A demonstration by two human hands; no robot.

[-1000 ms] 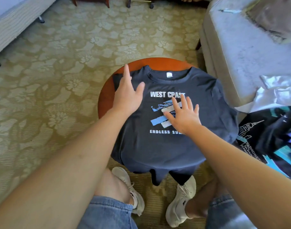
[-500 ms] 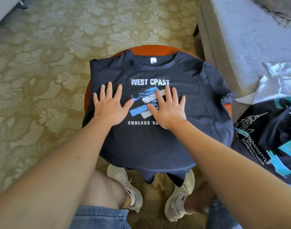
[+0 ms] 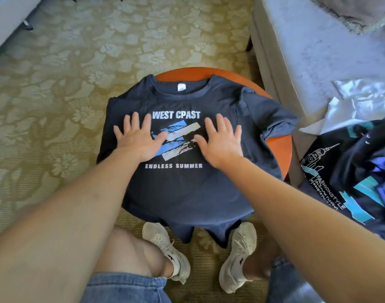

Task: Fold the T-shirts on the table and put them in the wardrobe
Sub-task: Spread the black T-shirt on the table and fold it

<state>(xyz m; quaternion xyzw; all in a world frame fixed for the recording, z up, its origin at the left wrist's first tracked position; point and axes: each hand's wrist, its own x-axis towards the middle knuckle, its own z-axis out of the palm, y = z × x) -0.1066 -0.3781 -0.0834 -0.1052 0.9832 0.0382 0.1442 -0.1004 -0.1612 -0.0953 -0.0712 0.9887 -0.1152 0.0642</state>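
Note:
A navy T-shirt (image 3: 182, 193) with "WEST CPAST" and "ENDLESS SUMMER" printed on it lies face up, spread over a small round orange table (image 3: 279, 147). Its hem hangs over the near edge and its right sleeve drapes toward the sofa. My left hand (image 3: 136, 138) lies flat on the chest, left of the print, fingers spread. My right hand (image 3: 220, 143) presses flat on the print's right side, fingers spread too. More dark T-shirts (image 3: 351, 178) with teal prints are heaped at the right.
A light grey sofa (image 3: 318, 51) stands close to the right of the table, with white cloth (image 3: 357, 106) on its seat. Patterned carpet (image 3: 77, 84) covers the floor. My knees and white sneakers (image 3: 165, 248) are just under the table's near edge.
My left hand came down from the shirt's left shoulder onto the chest. Both hands then slid apart across the print, uncovering the full lettering.

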